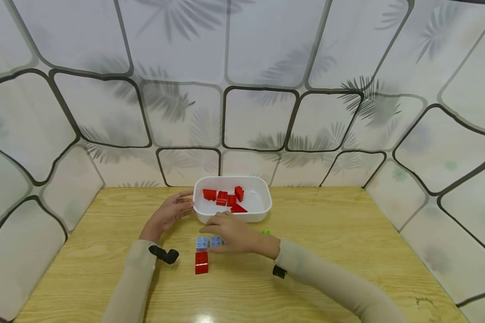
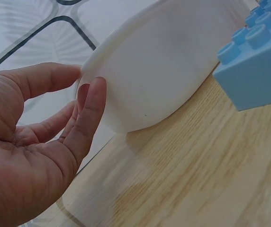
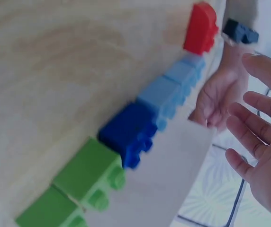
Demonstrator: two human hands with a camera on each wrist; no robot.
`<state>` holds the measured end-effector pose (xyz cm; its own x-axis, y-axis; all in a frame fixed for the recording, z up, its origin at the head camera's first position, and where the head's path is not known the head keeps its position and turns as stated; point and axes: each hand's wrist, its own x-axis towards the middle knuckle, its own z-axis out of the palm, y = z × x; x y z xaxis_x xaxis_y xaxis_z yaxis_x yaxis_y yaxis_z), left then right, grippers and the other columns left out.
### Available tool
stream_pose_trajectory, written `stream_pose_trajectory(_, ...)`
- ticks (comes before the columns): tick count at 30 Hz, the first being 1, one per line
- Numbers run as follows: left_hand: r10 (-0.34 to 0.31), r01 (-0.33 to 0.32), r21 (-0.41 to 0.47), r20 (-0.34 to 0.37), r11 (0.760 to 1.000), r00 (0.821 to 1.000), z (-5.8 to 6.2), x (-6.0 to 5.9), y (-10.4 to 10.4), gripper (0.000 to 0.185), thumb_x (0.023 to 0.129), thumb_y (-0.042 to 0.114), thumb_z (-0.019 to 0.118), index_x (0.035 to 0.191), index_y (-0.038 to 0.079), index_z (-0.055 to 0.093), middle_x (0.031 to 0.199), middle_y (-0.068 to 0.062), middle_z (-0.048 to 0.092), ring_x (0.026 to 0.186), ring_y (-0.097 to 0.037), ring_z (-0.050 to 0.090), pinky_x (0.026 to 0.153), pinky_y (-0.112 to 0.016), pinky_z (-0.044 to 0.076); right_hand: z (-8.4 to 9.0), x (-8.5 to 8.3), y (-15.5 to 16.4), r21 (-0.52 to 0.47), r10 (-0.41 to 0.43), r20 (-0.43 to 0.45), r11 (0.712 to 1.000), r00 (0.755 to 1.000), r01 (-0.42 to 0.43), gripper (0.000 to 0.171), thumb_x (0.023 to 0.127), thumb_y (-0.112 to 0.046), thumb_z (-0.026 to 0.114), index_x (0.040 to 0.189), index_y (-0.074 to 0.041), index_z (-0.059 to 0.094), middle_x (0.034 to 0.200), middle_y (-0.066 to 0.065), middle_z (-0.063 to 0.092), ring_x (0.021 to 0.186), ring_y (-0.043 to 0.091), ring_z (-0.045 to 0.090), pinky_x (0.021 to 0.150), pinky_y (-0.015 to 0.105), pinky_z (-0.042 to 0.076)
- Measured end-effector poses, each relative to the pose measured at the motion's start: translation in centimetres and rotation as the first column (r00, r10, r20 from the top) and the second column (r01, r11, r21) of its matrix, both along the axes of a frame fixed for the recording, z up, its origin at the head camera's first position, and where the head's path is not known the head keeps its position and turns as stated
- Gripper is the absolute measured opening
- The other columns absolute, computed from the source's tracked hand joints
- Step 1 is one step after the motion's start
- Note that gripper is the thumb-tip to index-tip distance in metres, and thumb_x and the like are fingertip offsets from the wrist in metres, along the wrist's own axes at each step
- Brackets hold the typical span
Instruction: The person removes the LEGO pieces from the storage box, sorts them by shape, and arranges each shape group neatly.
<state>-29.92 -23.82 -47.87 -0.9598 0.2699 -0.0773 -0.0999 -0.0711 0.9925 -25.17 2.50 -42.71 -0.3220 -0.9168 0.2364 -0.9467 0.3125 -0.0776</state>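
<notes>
A white plastic bin (image 1: 259, 197) stands near the back of the table, with several red building blocks (image 1: 221, 198) inside. Beside its left end is my left hand (image 1: 170, 214); fingers and thumb reach its rim and end wall, loosely bent. My right hand (image 1: 237, 234) hovers over a row of blocks in front of the bin, fingers spread and holding nothing. This row runs from two light blue blocks (image 1: 202, 243) through a dark blue block (image 3: 128, 130) to green blocks (image 3: 88, 168). In the head view the hand hides part of it. A red block (image 1: 201, 262) lies before its left end.
The wooden table (image 1: 327, 255) meets a patterned curtain (image 1: 254, 116) behind the bin and at both sides. Black wrist straps (image 1: 163, 254) sit on the sleeves. Both forearms reach in from the front edge.
</notes>
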Motion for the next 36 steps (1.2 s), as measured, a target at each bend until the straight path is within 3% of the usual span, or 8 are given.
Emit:
stream_pose_trajectory(6,0.005,-0.005,-0.008,0.002,1.0,1.0,-0.1,0.0,0.1,0.062,0.104,0.007,0.057,0.157,-0.004,0.028,0.119,-0.006,0.061,0.1,-0.008,0.066,0.098,-0.028,0.059,0.9,-2.4,0.9,-0.101,-0.049,-0.028,0.994,0.998,0.046,0.045,0.087,-0.033,0.082,0.124,-0.011,0.072,0.121,0.003,0.07,0.117,0.019,0.063,0.105,0.036,0.052)
stream_pose_trajectory(16,0.028,-0.028,0.007,0.047,1.0,0.999,-0.1,-0.1,0.2,0.061,0.104,0.007,0.058,0.157,-0.004,0.029,0.121,-0.009,0.059,0.1,-0.009,0.065,0.098,-0.029,0.059,2.3,-7.2,4.1,-0.168,-0.197,0.03,0.965,0.98,0.2,0.04,0.089,-0.025,0.08,0.124,-0.008,0.072,0.117,0.008,0.071,0.11,0.024,0.065,0.099,0.042,0.055)
stream_pose_trajectory(25,0.038,-0.038,-0.018,0.04,0.999,0.998,-0.1,-0.1,0.1,0.06,0.104,0.008,0.058,0.156,-0.002,0.032,0.127,-0.014,0.057,0.099,-0.009,0.065,0.098,-0.03,0.059,1.1,-10.9,6.3,-0.18,-0.253,0.203,0.94,0.946,0.29,0.044,0.087,-0.009,0.08,0.127,0.003,0.068,0.118,0.022,0.07,0.104,0.037,0.064,0.093,0.05,0.056)
stream_pose_trajectory(36,0.043,-0.042,-0.007,0.03,0.999,0.999,0.1,-0.1,0.2,0.059,0.104,0.006,0.058,0.156,-0.004,0.032,0.123,-0.012,0.059,0.097,-0.008,0.066,0.094,-0.027,0.06,-0.5,-13.1,6.4,-0.142,-0.291,0.301,0.928,0.908,0.344,0.045,0.088,-0.004,0.078,0.13,0.007,0.065,0.127,0.023,0.068,0.11,0.04,0.066,0.099,0.052,0.057)
